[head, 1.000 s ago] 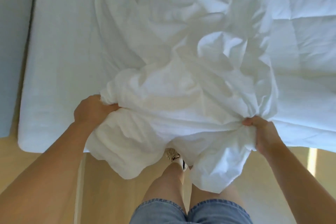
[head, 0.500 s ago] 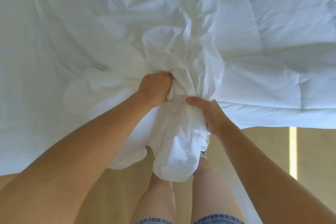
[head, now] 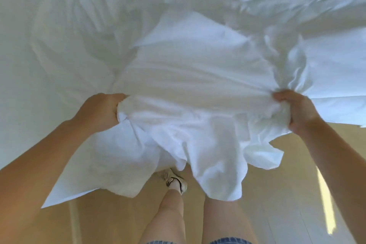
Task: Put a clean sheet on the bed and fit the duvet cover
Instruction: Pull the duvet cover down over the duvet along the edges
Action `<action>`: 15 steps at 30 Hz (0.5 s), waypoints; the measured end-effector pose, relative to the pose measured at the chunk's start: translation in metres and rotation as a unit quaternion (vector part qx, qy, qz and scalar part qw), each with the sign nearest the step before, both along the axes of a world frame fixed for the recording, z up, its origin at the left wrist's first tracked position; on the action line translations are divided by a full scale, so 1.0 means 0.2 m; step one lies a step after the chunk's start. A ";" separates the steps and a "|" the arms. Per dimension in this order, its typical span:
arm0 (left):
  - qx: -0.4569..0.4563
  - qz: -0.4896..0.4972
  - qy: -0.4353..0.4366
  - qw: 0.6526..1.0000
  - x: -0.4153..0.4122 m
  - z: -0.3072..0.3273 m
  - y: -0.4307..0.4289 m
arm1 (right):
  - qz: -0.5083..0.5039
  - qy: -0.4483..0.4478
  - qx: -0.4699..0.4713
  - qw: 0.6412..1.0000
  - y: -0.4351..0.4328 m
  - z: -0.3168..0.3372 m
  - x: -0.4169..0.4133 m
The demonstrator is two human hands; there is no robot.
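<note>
— From the head view, what is the cloth like?

— The duvet cover [head: 188,95] is thin, white and deeply creased. It is bunched at the centre over the bed's edge, and its loose hem hangs toward six o'clock.

— And the hands?

— The left hand [head: 101,112] at nine o'clock and the right hand [head: 295,111] at three each curl their fingers tight around a fistful of it.

— The room?

— A rumpled white sheet [head: 39,65] lies at ten o'clock, and the pale wooden floor [head: 287,184] shows at five.

One head-worn wide-angle view; it looks steeply down, close over the bed [head: 23,95] edge and floor [head: 277,194].
</note>
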State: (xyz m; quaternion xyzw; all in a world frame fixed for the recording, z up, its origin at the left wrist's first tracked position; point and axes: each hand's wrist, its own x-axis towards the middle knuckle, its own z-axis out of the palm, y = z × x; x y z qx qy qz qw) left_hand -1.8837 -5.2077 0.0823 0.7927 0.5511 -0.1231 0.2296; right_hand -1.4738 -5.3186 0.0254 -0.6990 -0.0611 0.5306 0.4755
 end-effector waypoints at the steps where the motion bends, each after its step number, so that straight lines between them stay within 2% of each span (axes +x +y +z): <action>1: -0.055 -0.022 0.064 0.996 0.06 0.00 -0.01 | -0.002 0.003 -0.017 1.000 0.00 -0.06 0.00; 3: -0.186 -0.055 0.200 0.960 0.22 0.02 0.00 | -0.003 0.031 -0.029 0.999 0.00 -0.16 -0.02; 5: -0.248 -0.064 0.252 0.933 0.45 0.05 0.03 | -0.002 0.058 -0.027 0.998 -0.01 -0.24 -0.01; 6: -0.223 -0.078 0.245 0.940 0.58 0.06 0.04 | 0.003 0.067 -0.025 0.997 -0.01 -0.26 0.00; 9: -0.042 -0.148 0.153 0.976 1.00 -0.02 0.01 | 0.034 0.097 -0.012 0.995 0.00 -0.25 0.04; 11: 0.020 -0.204 0.177 0.962 1.22 -0.14 -0.07 | 0.038 0.133 0.007 0.990 0.00 -0.24 0.05; 13: 0.030 -0.243 0.235 0.941 1.36 -0.26 -0.15 | 0.044 0.157 0.019 0.987 -0.01 -0.24 0.06; 15: 0.051 -0.265 0.224 0.936 1.41 -0.34 -0.10 | 0.059 0.166 0.018 0.984 -0.02 -0.25 0.05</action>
